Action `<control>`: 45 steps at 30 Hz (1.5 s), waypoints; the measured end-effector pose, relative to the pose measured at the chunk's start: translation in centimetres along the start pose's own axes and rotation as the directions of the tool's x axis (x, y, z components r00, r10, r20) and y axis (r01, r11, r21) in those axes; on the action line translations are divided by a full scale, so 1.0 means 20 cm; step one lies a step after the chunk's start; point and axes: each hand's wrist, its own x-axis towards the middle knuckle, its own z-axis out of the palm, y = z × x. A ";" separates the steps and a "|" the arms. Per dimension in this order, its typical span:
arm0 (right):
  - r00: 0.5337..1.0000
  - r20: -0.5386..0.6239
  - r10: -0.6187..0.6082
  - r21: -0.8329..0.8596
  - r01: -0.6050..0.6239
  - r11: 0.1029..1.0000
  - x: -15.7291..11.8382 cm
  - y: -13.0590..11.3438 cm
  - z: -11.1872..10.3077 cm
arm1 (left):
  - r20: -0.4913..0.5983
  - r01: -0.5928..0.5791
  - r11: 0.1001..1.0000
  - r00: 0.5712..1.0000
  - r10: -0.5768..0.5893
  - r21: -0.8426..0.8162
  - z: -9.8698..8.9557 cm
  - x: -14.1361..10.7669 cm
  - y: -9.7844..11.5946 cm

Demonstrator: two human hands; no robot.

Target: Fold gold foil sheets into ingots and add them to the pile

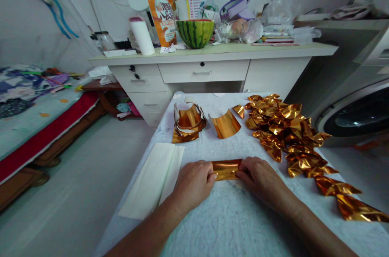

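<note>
Between my two hands a sheet of shiny gold foil paper (226,170) lies on the cloth-covered table, partly curled along its far edge. My left hand (196,180) pinches its left end between thumb and fingers. At the other end, my right hand (258,174) grips the foil in the same way. Just beyond sits a single curved gold sheet (226,124). Left of that stands a curled stack of gold foil sheets (189,121) with white edges. Folded gold foil pieces (282,127) are heaped at the right, trailing toward the near right corner.
White paper sheets (148,182) lie left of my left hand on the table (225,224). Behind stands a white desk (206,71) bearing a cut watermelon (195,33), an orange snack bag (164,18) and plastic bags. A washing machine (358,87) is at right, a bed (45,127) at left.
</note>
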 end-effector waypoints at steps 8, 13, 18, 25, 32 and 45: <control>1.000 -0.007 0.008 0.021 -0.008 1.000 0.00 0.01 0.01 | -0.024 -0.013 1.000 1.000 0.012 -0.023 0.02 0.00 -0.01; 0.999 -0.049 0.008 0.035 -0.006 0.999 0.00 0.02 0.02 | -0.060 -0.007 0.992 0.998 -0.001 -0.127 0.01 -0.02 0.00; 0.989 -0.122 -0.082 -0.032 0.079 0.996 0.00 -0.03 0.03 | -0.048 -0.081 0.983 0.996 0.074 -0.162 0.00 -0.02 0.00; 0.983 -0.051 -0.175 -0.065 0.172 0.983 -0.01 -0.10 0.05 | -0.019 -0.109 0.977 0.994 0.108 -0.183 0.00 -0.01 -0.02; 0.992 -0.098 -0.083 -0.073 0.076 0.994 0.00 -0.15 0.08 | -0.027 -0.138 0.974 0.990 0.136 -0.177 -0.01 -0.03 -0.03; 0.993 -0.105 -0.051 -0.126 0.038 0.991 0.01 -0.17 0.10 | -0.022 -0.118 0.981 0.993 0.116 -0.155 0.00 -0.04 -0.03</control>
